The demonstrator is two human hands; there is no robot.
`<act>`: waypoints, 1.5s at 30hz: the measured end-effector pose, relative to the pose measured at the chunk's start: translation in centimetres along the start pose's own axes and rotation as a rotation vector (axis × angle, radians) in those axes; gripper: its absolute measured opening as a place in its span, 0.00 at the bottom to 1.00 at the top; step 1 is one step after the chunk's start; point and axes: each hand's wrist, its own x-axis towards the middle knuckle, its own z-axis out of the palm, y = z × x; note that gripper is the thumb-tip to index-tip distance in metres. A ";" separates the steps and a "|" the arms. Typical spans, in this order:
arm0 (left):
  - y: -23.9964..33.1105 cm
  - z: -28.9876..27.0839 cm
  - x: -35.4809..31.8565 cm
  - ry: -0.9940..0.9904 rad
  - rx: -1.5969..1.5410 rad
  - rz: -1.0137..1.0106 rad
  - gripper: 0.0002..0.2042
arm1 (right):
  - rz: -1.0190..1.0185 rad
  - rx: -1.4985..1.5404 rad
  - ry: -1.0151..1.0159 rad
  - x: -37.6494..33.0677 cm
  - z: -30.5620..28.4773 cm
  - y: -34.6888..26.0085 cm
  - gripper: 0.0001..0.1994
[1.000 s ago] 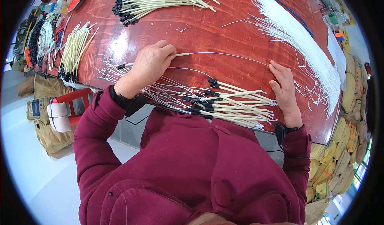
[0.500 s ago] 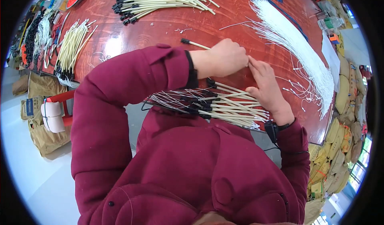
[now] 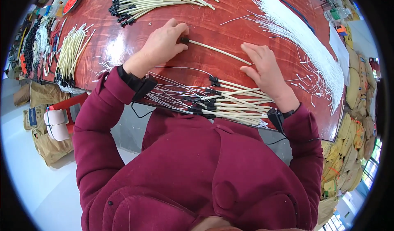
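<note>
A thin cream tube (image 3: 219, 50) with a black end lies slantwise over the red table, between my two hands. My left hand (image 3: 164, 44) has its fingers closed about the black end on the left. Thumb and fingers of my right hand (image 3: 264, 68) are spread apart around the tube's other end, with a gap showing on both sides. Nearer to me, a pile of cream tubes (image 3: 242, 103) with black ends rests along the table edge, below my right hand. Thin white cords (image 3: 172, 92) trail leftward from their black ends.
A long bundle of white cords (image 3: 295, 34) spans the right side. More black-ended cream tubes (image 3: 164, 1) lie at the far middle, and another bunch (image 3: 72, 52) at the left. A red dish (image 3: 72, 0) sits far left; a red stool (image 3: 67, 108) stands beside the table.
My left hand has moved left, away from my right hand, to the tube's black end. My right hand has opened its fingers. The tube now shows between them.
</note>
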 end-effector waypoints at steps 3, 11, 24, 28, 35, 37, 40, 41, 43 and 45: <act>0.4 0.7 0.2 -0.032 -0.047 0.021 0.13 | -0.026 -0.016 -0.015 0.4 -0.1 -0.3 0.33; 2.6 2.8 1.5 0.059 0.067 0.351 0.13 | 0.037 -0.052 -0.016 -2.3 -1.8 1.3 0.31; 3.8 4.8 2.2 -0.021 0.233 0.386 0.05 | 0.006 -0.046 -0.069 -5.1 -1.5 1.9 0.28; 4.0 4.7 2.3 -0.011 0.269 0.390 0.06 | 0.035 -0.038 -0.065 -5.0 -1.4 1.7 0.28; 4.0 4.9 2.3 0.042 0.266 0.445 0.07 | 0.002 0.000 -0.107 -5.5 -1.6 1.9 0.36; 4.1 4.9 2.3 0.024 0.297 0.443 0.08 | 0.007 0.008 -0.116 -5.6 -1.5 1.6 0.38; 4.3 4.8 2.3 0.010 0.312 0.446 0.08 | 0.016 0.017 -0.124 -5.5 -1.3 1.5 0.39; 4.3 4.8 2.3 0.008 0.310 0.451 0.08 | 0.022 0.019 -0.129 -5.4 -1.2 1.5 0.39; 4.4 4.7 2.4 0.005 0.308 0.456 0.08 | 0.029 0.021 -0.133 -5.2 -1.1 1.4 0.39; 4.6 4.7 2.5 0.005 0.308 0.461 0.08 | 0.031 0.022 -0.118 -4.9 -0.9 1.3 0.41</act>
